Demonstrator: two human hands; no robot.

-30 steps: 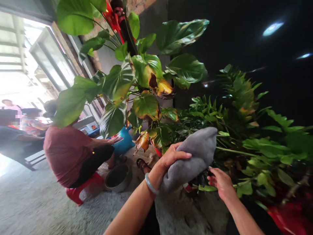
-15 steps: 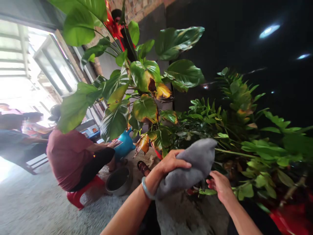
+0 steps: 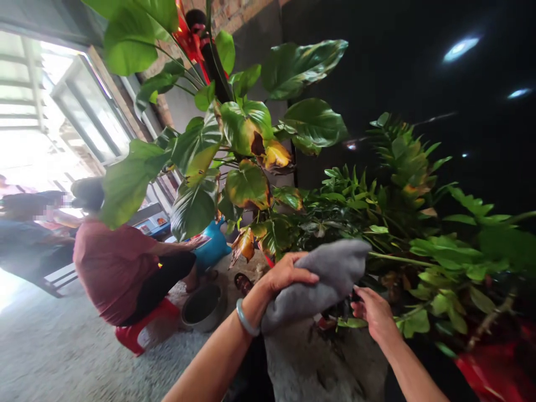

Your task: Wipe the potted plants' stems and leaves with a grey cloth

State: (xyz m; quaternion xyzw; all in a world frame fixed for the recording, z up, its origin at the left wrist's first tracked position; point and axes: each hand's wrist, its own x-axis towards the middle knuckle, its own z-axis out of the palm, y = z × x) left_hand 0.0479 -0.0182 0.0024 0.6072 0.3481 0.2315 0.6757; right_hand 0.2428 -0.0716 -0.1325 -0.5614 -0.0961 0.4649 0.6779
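My left hand (image 3: 288, 274), with a pale bangle at the wrist, is closed on a grey cloth (image 3: 320, 279), the thumb lying across its top. The cloth is folded and bulky; what may lie under it is hidden. My right hand (image 3: 372, 315) is just right of the cloth's lower edge, its fingers curled together near a dark patch of foliage. Whatever is between those fingertips is too dark to make out. A green stem (image 3: 397, 258) runs rightward from behind the cloth's right end. Above my hands stands a large-leaved plant (image 3: 247, 184) with several yellowed, brown-edged leaves.
Dense green foliage (image 3: 444, 254) fills the right side, before a dark glossy wall (image 3: 385, 61). Red material (image 3: 489, 371) lies at the lower right. On the left, a person in a maroon shirt (image 3: 111, 268) sits on a red stool (image 3: 138, 329) beside a grey bucket (image 3: 203, 307).
My left hand and the cloth have shifted slightly left, and the cloth looks flatter. My right hand has moved slightly left, with its fingers still curled. The view has shifted a little.
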